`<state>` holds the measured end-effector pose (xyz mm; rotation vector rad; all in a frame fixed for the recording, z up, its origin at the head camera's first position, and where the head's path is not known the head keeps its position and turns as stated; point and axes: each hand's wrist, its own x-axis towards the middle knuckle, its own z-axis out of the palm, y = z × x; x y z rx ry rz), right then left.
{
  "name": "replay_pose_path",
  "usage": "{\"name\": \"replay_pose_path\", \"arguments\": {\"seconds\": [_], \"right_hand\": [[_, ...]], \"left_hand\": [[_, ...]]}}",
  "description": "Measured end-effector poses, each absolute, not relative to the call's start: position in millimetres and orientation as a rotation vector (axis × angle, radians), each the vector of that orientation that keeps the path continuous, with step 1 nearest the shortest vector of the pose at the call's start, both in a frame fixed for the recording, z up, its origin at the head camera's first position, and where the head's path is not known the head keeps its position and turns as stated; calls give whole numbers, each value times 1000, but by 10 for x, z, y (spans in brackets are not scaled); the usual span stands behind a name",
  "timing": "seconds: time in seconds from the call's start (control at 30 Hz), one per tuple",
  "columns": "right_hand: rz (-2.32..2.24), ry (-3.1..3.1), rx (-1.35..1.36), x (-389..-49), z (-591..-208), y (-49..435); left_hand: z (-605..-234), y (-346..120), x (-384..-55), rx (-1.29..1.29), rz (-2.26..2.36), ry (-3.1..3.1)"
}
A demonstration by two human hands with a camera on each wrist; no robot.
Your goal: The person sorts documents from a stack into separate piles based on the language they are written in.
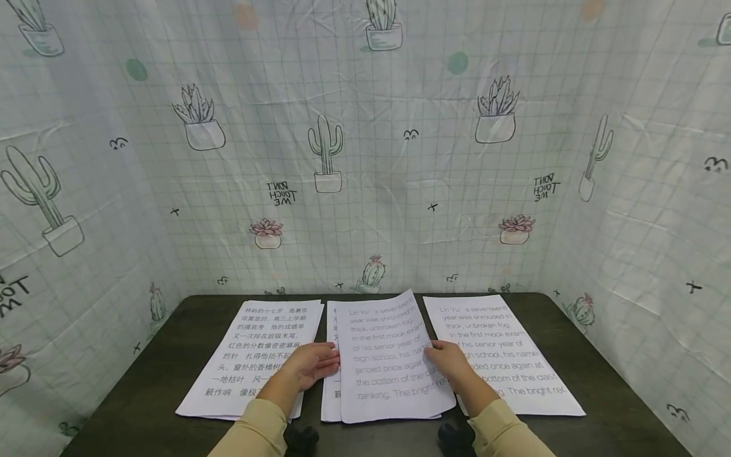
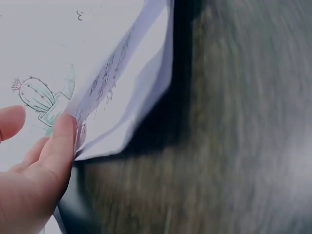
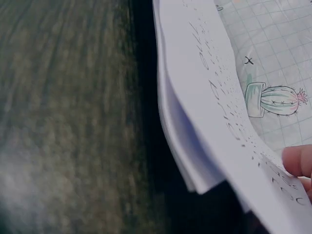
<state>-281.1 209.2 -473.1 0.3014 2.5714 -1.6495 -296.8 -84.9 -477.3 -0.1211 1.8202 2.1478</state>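
A white sheet of paper (image 1: 394,365) printed with English text is raised at the middle of the table, its top right corner lifted. My right hand (image 1: 454,368) pinches its right edge, the thumb (image 3: 296,161) on the printed face. At the left edge, my left hand (image 1: 311,365) has its fingers extended against the paper, thumb held apart from it. Behind the raised sheet, more paper (image 1: 332,397) with Chinese characters peeks out on the left. In the left wrist view, the fingertips (image 2: 63,129) meet the edges of several bent sheets (image 2: 139,92).
A stack of Chinese-text sheets (image 1: 245,355) lies on the left of the dark table (image 1: 125,393), partly behind my left forearm. English-text paper (image 1: 514,355) lies on the right. A cactus-print curtain (image 1: 365,158) surrounds the table's back and sides.
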Motion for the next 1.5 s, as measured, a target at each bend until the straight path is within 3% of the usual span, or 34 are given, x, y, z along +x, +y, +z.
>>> {"name": "replay_pose_path", "arguments": {"seconds": [0.63,1.5], "right_hand": [[-1633,2568,331,-2791,-4626,2115],[-2009,2106,60,-2814,-4528,2583]], "left_hand": [[-4803,-686,-2920,-67,2039,1856],[-4675,-663,-3026,125,2188,1732]]}}
